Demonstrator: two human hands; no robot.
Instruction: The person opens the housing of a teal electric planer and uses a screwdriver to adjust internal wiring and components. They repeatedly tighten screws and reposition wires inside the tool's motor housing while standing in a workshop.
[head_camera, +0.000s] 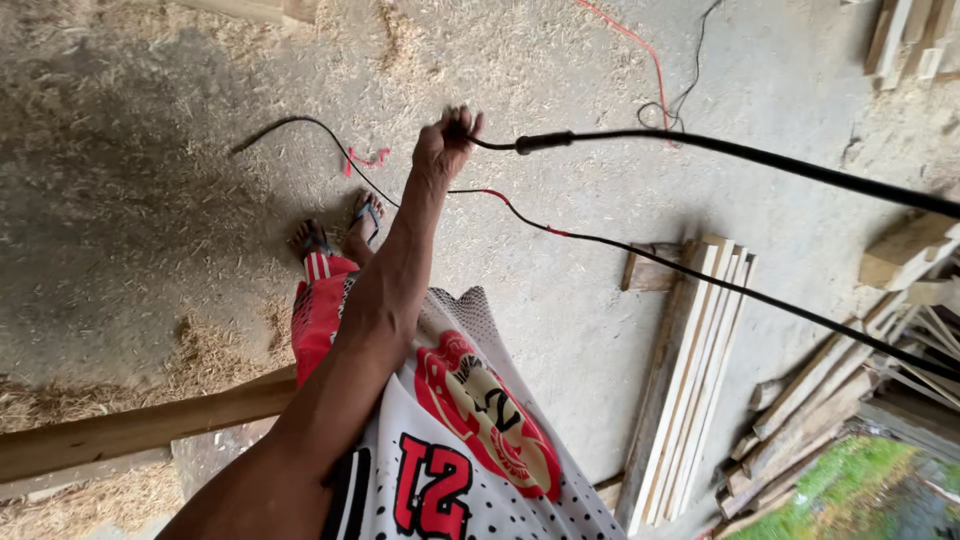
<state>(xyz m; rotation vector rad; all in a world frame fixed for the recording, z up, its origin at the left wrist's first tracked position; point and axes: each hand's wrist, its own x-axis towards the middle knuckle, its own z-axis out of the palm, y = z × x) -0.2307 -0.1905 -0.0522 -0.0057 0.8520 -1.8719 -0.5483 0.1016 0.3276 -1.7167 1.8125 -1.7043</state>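
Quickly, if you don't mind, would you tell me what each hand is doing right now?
Left hand: closed, fingers gripping the black cable that runs off to the right.
Right hand: not in view.

No packages, labels, signs or screens show anywhere in this view. The nearest thing to one is the printed red-and-black emblem (487, 408) and red numerals on the white dotted jersey (400, 440), low in the picture's middle.
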